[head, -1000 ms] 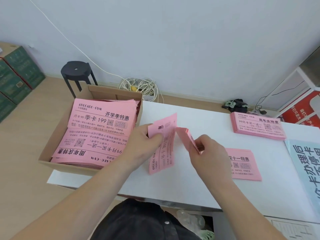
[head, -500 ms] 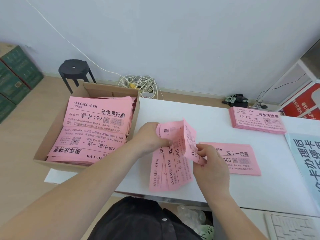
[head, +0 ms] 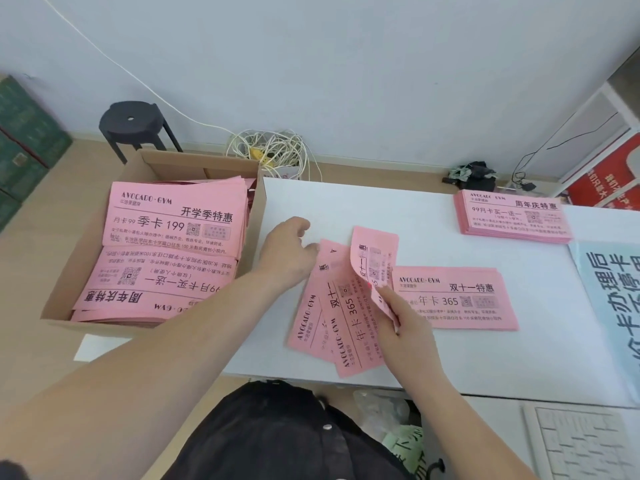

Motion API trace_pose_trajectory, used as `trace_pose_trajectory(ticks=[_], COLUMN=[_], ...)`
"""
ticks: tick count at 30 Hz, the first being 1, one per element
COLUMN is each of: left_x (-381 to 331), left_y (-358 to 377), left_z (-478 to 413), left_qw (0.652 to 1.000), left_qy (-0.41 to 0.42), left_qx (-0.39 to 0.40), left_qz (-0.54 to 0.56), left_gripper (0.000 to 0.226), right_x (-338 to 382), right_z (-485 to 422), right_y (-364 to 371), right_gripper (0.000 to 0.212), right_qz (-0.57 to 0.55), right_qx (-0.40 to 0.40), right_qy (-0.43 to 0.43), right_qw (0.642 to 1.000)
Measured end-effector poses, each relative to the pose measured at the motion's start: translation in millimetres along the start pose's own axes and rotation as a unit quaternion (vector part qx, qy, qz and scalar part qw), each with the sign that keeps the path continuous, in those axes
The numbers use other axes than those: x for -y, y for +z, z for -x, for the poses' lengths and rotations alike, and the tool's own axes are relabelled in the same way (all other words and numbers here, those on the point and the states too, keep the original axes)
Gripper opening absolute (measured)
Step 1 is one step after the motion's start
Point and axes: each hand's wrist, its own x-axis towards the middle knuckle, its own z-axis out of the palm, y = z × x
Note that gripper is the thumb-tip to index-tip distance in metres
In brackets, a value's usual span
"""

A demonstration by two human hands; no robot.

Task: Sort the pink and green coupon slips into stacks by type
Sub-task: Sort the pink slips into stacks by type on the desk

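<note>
Fanned pink slips [head: 332,313] lie on the tabletop [head: 381,209] near its front edge. Left hand [head: 287,252] pins their top, fingers loosely spread. Right hand [head: 403,323] pinches one curling slip [head: 372,258]. Thin, floppy paper: grip corners lightly. Open room behind; sorted stack [head: 460,299] lies just right.

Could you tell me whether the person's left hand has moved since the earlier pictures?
Yes. The left hand has shifted left, toward the cardboard box, and now rests at the edge of the fanned slips.
</note>
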Motion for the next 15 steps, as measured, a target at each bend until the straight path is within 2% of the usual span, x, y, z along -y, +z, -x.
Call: trace_pose_trajectory(ticks=[2,3,5,7,9,11,12,15], left_x=[-11,-17,-29,-30,-27,-22,-20,-13], left_y=[-2,-1,4,13,19,20,19,16], left_z=[19,30,53,66,74,75,76,78], left_qw=[1.0,0.997,0.965,0.94,0.937,0.931,0.929,0.941], left_qy=[-0.005,-0.039,-0.138,-0.163,-0.166,-0.188,-0.194,-0.179], left_qx=[-0.001,0.042,0.174,0.232,0.22,0.195,0.19,0.184], left_qz=[0.006,0.043,0.14,0.187,0.215,0.244,0.252,0.221], left_gripper=[0.018,0.029,0.05,0.045,0.03,0.028,0.031,0.03], right_x=[-2,-2,0,3,12,22,24,23], right_z=[3,4,4,2,5,9,12,10], right_y=[-1,-1,-2,-1,-2,-7,-9,-13], right_gripper=[0.038,0.042,0.041,0.028,0.022,0.021,0.025,0.027], right_qz=[-0.035,-0.055,-0.09,-0.122,-0.146,-0.124,-0.104,-0.091], right_qx=[-0.004,-0.015,-0.041,-0.041,0.006,0.034,0.025,-0.09], right_qy=[0.005,0.009,0.03,0.044,0.038,-0.004,-0.026,-0.032], right_qw=[0.999,0.998,0.995,0.991,0.988,0.992,0.994,0.991])
